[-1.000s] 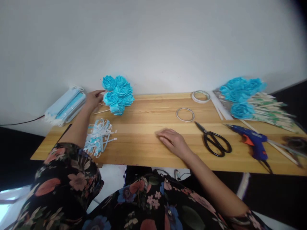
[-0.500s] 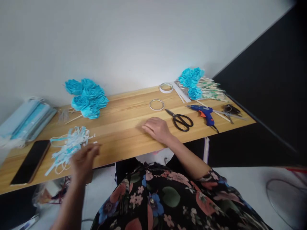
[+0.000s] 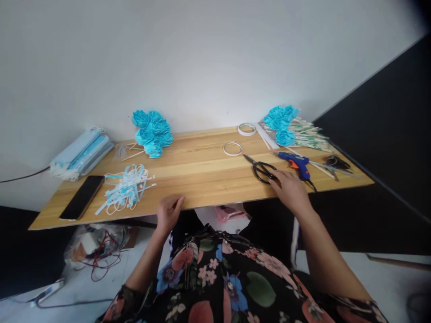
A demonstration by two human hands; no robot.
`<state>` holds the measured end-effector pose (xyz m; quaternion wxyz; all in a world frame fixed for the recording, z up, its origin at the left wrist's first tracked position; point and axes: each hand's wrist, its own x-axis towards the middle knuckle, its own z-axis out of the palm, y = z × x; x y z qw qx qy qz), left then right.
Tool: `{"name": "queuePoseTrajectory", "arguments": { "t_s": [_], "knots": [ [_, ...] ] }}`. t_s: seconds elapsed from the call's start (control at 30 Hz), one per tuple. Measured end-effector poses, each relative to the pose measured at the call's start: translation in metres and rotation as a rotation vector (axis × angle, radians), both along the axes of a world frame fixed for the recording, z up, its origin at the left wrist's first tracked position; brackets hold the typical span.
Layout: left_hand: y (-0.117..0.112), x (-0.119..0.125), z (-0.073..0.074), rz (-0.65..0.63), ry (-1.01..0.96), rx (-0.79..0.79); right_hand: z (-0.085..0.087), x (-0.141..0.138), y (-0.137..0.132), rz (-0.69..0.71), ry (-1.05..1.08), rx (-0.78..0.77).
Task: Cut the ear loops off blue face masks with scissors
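My left hand [image 3: 169,211] rests on the front edge of the wooden table [image 3: 202,179], fingers curled over the edge, holding nothing I can make out. My right hand [image 3: 288,188] lies on the table at the right, fingertips touching the handles of the black scissors [image 3: 261,169]. Just right of it lies a blue glue gun [image 3: 296,163]. A bunch of blue paper roses on sticks [image 3: 151,132] lies at the back left. A pile of cut white and blue strips [image 3: 126,190] sits left of my left hand.
A black phone [image 3: 81,202] and a stack of blue face masks [image 3: 81,154] lie at the far left. Two tape rings [image 3: 232,148] [image 3: 247,129] sit mid-back. More blue roses and sticks [image 3: 292,130] lie at the back right. A bag with wires [image 3: 94,244] is on the floor.
My right hand has moved from the table's middle rightward to the scissors. My left hand has come from the rose bunch back to the table's front edge. The view has shifted.
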<state>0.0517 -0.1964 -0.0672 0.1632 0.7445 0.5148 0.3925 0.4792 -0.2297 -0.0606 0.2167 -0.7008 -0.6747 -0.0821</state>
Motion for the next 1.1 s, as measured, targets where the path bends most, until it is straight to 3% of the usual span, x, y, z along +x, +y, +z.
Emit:
{"name": "queuePoseTrajectory", "arguments": {
  "t_s": [0.2, 0.5, 0.8, 0.97, 1.1],
  "knots": [
    [0.0, -0.001, -0.007, 0.033, 0.044, 0.061, 0.011, -0.021, 0.005, -0.173, -0.048, -0.068],
    [0.002, -0.004, -0.014, -0.001, 0.096, 0.139, 0.037, -0.042, 0.008, -0.359, 0.007, -0.346],
    [-0.001, -0.004, -0.007, -0.079, 0.108, 0.228, 0.041, -0.038, 0.052, -0.316, -0.025, -0.383],
    [-0.002, -0.005, -0.003, -0.154, 0.104, 0.245, 0.05, -0.041, 0.07, -0.306, -0.09, -0.261],
    [-0.003, -0.005, -0.001, -0.179, 0.093, 0.293, 0.046, -0.058, 0.087, -0.074, -0.076, -0.188]
  ]
}}
